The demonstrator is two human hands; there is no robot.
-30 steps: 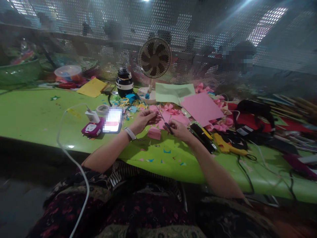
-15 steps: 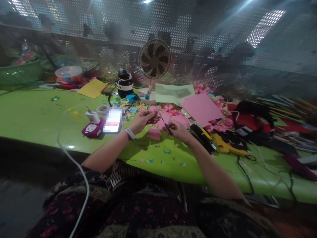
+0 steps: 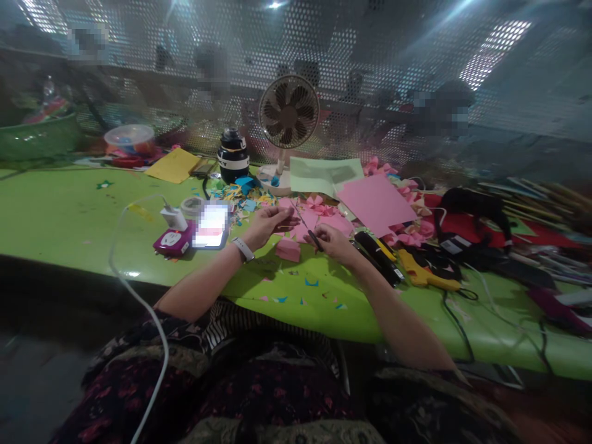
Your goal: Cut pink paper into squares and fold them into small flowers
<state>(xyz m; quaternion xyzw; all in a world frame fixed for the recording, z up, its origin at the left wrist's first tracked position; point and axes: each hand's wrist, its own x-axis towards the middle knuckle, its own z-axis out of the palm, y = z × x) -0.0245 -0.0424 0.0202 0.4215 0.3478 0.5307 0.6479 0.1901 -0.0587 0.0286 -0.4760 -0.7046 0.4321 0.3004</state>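
My right hand (image 3: pixel 333 242) is closed around the dark handles of a pair of scissors (image 3: pixel 314 238), whose thin blades point up and left toward my other hand. My left hand (image 3: pixel 271 225), with a pale watch band at the wrist, has thumb and fingers pinched together near the blade tips. Whatever lies in that pinch is too small to make out against the pink behind it. Below and between the hands rests a small folded pink paper (image 3: pixel 287 250). Beyond them several pink paper pieces (image 3: pixel 340 222) are spread on the green table (image 3: pixel 319 314).
A lit phone (image 3: pixel 211 226) and a purple power adapter (image 3: pixel 174 240) lie left. Behind stand a black bottle (image 3: pixel 234 155) and a small fan (image 3: pixel 289 112). A pink sheet (image 3: pixel 377 203), a black stapler-like tool (image 3: pixel 379 259) and a yellow glue gun (image 3: pixel 423 271) lie right.
Almost nothing differs. The fingers of my left hand have shifted very slightly near the blade tips; my right hand keeps the scissors in the same place.
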